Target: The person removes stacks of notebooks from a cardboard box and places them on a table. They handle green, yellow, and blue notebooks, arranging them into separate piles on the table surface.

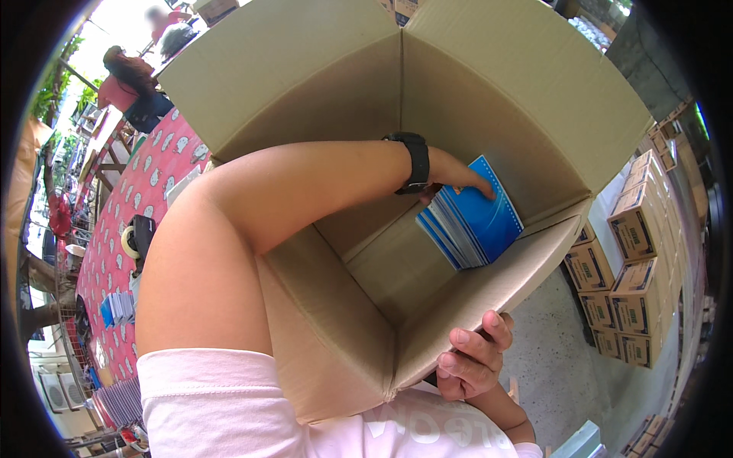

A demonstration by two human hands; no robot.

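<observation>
A large open cardboard box (359, 305) is tilted in front of me, its flaps spread outward. My left arm, with a black watch (416, 162) on the wrist, reaches down into it. Inside, my left hand (463, 179) grips the top of a stack of blue notebooks (481, 221), which stand on edge against the box's right wall. Some of the left fingers are hidden behind the stack. At the lower right, my right hand (477, 357) is closed over the box's near rim, fingers curled on the outside.
On the left lies a table with a red patterned cover (164, 156), holding a tape dispenser (139, 237) and a small stack of notebooks (118, 309). Stacked cartons (634, 298) stand on the concrete floor (546, 366) at the right. A person (130, 88) is at the far left.
</observation>
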